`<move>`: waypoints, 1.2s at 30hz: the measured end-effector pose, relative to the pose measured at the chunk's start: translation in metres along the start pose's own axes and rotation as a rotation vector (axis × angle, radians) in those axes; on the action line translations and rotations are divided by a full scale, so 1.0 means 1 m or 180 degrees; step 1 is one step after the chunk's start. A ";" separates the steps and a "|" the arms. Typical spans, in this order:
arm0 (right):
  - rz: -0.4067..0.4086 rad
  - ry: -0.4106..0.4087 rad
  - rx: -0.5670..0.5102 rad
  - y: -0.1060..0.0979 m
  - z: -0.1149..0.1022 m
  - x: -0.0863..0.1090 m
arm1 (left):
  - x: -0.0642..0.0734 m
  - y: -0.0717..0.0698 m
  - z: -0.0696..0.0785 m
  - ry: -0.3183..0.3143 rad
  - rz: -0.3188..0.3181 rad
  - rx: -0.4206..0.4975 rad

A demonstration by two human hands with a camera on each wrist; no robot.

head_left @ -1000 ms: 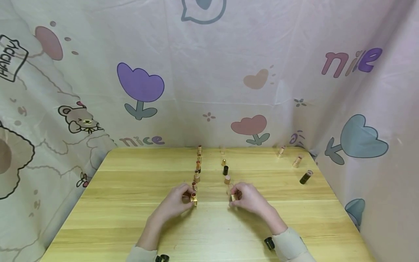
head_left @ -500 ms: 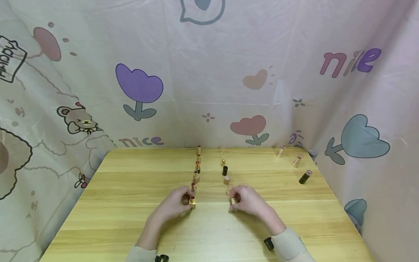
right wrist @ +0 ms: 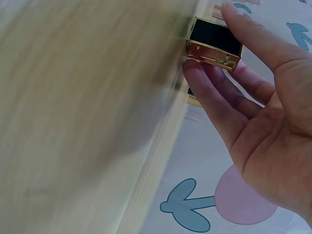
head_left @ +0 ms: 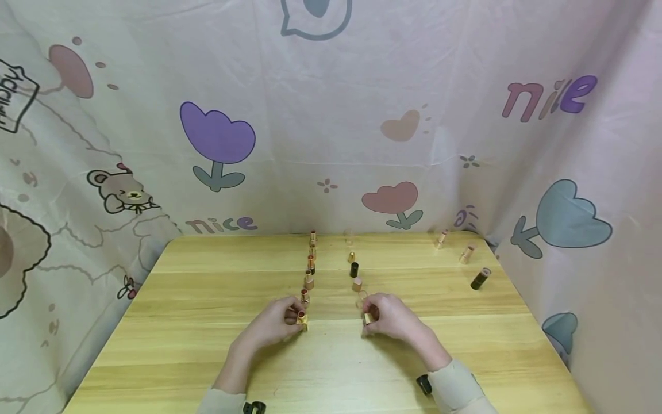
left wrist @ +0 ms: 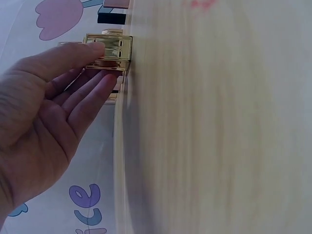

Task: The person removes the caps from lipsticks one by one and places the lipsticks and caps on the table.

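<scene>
My left hand [head_left: 271, 323] pinches an uncapped lipstick [head_left: 302, 322] with a square gold base between thumb and fingers. In the left wrist view, that gold base [left wrist: 109, 51] is at the table surface. Across from it, my right hand [head_left: 395, 319] pinches a square lipstick cap [head_left: 368, 318]. The right wrist view shows the cap's black face and gold edges [right wrist: 215, 37]. Just beyond the left hand stands another uncapped lipstick [head_left: 305, 296]. A clear cap [head_left: 362, 297] stands beside the right fingers, partly hidden by them.
Several open lipsticks [head_left: 309, 280] run in a row toward the back. A parallel row of caps includes a pinkish cap [head_left: 357, 284], a black cap [head_left: 354, 269] and a gold cap [head_left: 351, 257]. At far right lie a dark lipstick [head_left: 481, 279] and two pinkish ones [head_left: 467, 254].
Both hands have shifted slightly toward the near side of the table, still holding the lipstick and the cap. The standing rows have not been moved. The head view has drifted a little.
</scene>
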State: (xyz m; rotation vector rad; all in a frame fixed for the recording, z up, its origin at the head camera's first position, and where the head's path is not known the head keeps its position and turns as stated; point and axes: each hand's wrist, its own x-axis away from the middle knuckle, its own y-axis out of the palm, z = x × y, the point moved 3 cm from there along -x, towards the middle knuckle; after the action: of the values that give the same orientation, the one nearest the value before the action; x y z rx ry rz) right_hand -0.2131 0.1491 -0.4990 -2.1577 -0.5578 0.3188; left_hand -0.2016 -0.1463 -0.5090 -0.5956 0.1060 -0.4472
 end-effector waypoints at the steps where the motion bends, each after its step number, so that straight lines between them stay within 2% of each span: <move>1: -0.0015 -0.0004 -0.0015 0.000 0.000 0.000 | 0.000 0.000 -0.001 -0.0015 -0.0001 0.0025; 7: 0.0009 0.0142 -0.0195 -0.005 0.000 0.007 | 0.000 0.001 -0.001 -0.0106 -0.0020 0.0098; 14: 0.0539 0.0176 -0.0390 -0.017 0.001 0.018 | 0.000 0.000 -0.001 -0.0129 0.0011 0.0078; 21: 0.1310 0.0103 -0.0542 -0.031 0.010 0.031 | 0.000 0.000 -0.003 -0.0163 0.0022 0.0107; 28: 0.2242 0.0031 -0.1124 -0.045 0.031 0.041 | 0.000 0.002 -0.005 -0.0202 0.0021 0.0161; 36: 0.3262 0.0223 -0.1386 -0.065 0.055 0.053 | 0.000 0.003 -0.005 -0.0232 0.0042 0.0126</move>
State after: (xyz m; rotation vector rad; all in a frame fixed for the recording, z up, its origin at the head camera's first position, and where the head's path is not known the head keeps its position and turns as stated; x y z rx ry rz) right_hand -0.2077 0.2480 -0.4812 -2.7161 0.6347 0.7049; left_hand -0.2014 -0.1468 -0.5151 -0.5715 0.0314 -0.4135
